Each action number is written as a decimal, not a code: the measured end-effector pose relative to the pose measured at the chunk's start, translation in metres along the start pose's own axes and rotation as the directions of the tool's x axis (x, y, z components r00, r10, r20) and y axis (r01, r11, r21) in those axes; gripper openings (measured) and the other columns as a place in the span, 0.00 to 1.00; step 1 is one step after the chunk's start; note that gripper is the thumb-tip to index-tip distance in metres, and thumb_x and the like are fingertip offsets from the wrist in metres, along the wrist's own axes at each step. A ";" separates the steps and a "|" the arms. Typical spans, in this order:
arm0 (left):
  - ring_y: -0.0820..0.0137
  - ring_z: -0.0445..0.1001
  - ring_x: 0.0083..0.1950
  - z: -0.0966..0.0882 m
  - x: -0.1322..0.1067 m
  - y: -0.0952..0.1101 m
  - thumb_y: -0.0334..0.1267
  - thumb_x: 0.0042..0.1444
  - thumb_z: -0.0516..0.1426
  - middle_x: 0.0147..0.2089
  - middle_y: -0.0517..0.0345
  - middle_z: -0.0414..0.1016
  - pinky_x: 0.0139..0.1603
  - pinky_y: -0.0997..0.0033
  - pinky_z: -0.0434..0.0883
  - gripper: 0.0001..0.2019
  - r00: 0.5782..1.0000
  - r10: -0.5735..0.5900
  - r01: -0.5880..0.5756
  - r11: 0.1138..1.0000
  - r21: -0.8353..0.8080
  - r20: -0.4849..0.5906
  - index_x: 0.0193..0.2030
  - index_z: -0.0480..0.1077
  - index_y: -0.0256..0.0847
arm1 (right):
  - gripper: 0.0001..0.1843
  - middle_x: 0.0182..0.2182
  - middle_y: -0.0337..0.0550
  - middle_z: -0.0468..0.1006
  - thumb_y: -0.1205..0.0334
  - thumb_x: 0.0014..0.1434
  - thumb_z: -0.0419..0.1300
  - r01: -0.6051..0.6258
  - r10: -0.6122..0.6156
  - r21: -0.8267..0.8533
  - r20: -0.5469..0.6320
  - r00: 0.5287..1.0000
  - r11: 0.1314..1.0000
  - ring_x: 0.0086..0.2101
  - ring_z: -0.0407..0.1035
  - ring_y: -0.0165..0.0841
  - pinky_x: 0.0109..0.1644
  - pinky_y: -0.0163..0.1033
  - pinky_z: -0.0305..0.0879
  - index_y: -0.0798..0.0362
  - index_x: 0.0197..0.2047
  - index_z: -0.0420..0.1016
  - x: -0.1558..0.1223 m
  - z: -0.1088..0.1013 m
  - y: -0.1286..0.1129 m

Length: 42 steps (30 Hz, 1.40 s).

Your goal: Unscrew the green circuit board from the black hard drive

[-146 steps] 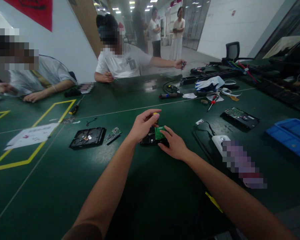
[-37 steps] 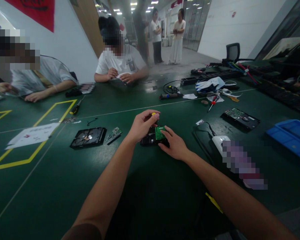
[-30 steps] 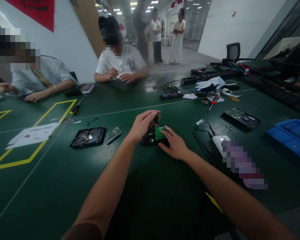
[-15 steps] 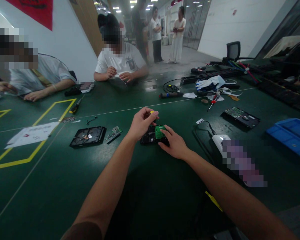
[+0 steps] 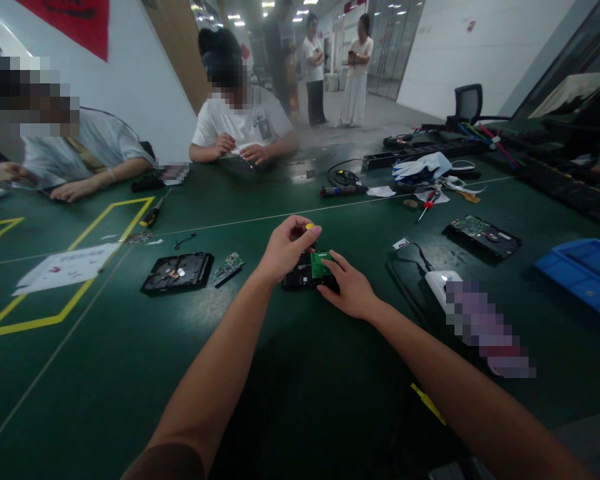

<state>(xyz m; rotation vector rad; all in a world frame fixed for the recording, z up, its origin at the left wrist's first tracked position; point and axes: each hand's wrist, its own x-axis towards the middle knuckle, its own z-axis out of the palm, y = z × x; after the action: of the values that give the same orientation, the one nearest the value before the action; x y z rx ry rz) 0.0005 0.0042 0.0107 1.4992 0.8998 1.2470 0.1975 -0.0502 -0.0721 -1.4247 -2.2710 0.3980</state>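
A black hard drive [image 5: 300,276] with a small green circuit board [image 5: 320,264] on top lies on the green table [image 5: 300,360] in front of me. My left hand [image 5: 284,249] is closed round a yellow-topped screwdriver [image 5: 310,228] held upright over the drive. My right hand [image 5: 349,288] rests on the drive's right edge, fingers pressing on the green board and holding the drive still.
Another open hard drive [image 5: 177,273] and a loose circuit board [image 5: 228,268] lie to the left. A third drive [image 5: 482,235] and a blue tray [image 5: 583,268] are on the right. Two seated people work across the table; a screwdriver [image 5: 153,213] lies by the yellow tape.
My left hand has turned slightly on the screwdriver, the yellow top showing again. The person across pulled an outstretched arm back and now has both hands together. My right hand stayed on the drive.
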 end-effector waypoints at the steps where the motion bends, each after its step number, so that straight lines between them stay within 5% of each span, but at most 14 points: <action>1: 0.72 0.72 0.37 0.000 0.000 0.001 0.49 0.58 0.67 0.38 0.57 0.73 0.35 0.73 0.77 0.16 1.000 0.014 -0.014 1.000 0.024 -0.006 0.42 0.73 0.40 | 0.36 0.75 0.53 0.51 0.45 0.67 0.59 0.001 -0.001 -0.001 0.002 1.000 1.000 0.66 0.62 0.54 0.63 0.60 0.68 0.47 0.73 0.58 0.000 0.000 0.000; 7: 0.72 0.72 0.38 -0.002 0.000 0.003 0.49 0.60 0.65 0.41 0.55 0.75 0.34 0.74 0.75 0.15 0.999 0.042 -0.042 0.996 0.082 -0.001 0.45 0.77 0.41 | 0.35 0.75 0.56 0.52 0.46 0.67 0.59 0.019 -0.019 -0.006 -0.007 1.000 1.000 0.66 0.63 0.54 0.64 0.60 0.67 0.50 0.72 0.59 0.000 0.000 0.000; 14: 0.64 0.77 0.51 -0.004 0.000 0.001 0.46 0.65 0.58 0.48 0.50 0.79 0.40 0.70 0.78 0.15 0.999 -0.024 0.027 0.997 -0.076 0.044 0.55 0.75 0.43 | 0.35 0.75 0.54 0.52 0.45 0.67 0.59 0.011 -0.011 -0.008 -0.009 1.000 1.000 0.67 0.62 0.53 0.64 0.59 0.68 0.48 0.72 0.59 0.000 0.000 -0.001; 23: 0.65 0.77 0.53 0.001 0.000 0.002 0.46 0.66 0.57 0.52 0.51 0.78 0.45 0.68 0.80 0.14 0.993 -0.035 0.046 0.994 -0.099 0.110 0.53 0.76 0.45 | 0.35 0.75 0.54 0.53 0.46 0.67 0.59 0.017 -0.017 -0.014 -0.005 1.000 1.000 0.66 0.62 0.53 0.64 0.60 0.67 0.48 0.73 0.58 0.000 0.000 0.000; 27: 0.67 0.77 0.51 0.003 -0.001 0.002 0.48 0.65 0.60 0.50 0.52 0.77 0.44 0.67 0.81 0.15 0.996 -0.024 0.034 0.994 -0.106 0.085 0.53 0.76 0.45 | 0.35 0.75 0.54 0.53 0.46 0.67 0.58 0.015 -0.015 -0.015 -0.009 1.000 1.000 0.67 0.62 0.53 0.64 0.59 0.67 0.47 0.73 0.59 0.000 0.000 -0.001; 35: 0.72 0.75 0.37 -0.003 0.001 0.000 0.48 0.55 0.68 0.41 0.54 0.77 0.33 0.74 0.78 0.16 0.992 0.016 -0.015 1.000 0.010 -0.129 0.41 0.72 0.39 | 0.36 0.75 0.54 0.52 0.46 0.67 0.59 0.011 -0.011 0.007 -0.004 1.000 1.000 0.66 0.63 0.53 0.65 0.60 0.66 0.47 0.73 0.58 0.000 0.000 0.000; 42: 0.74 0.72 0.34 0.002 -0.001 0.000 0.45 0.52 0.71 0.37 0.60 0.72 0.30 0.74 0.78 0.18 0.996 0.025 -0.026 1.000 -0.015 -0.087 0.44 0.71 0.43 | 0.36 0.75 0.52 0.53 0.45 0.67 0.59 0.006 -0.006 -0.007 -0.007 1.000 1.000 0.66 0.63 0.53 0.63 0.59 0.68 0.46 0.73 0.58 0.000 0.000 -0.001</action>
<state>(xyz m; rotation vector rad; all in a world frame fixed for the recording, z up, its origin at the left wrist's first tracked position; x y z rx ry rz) 0.0018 0.0028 0.0106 1.4569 0.9274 1.3436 0.1967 -0.0511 -0.0719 -1.4201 -2.2734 0.3829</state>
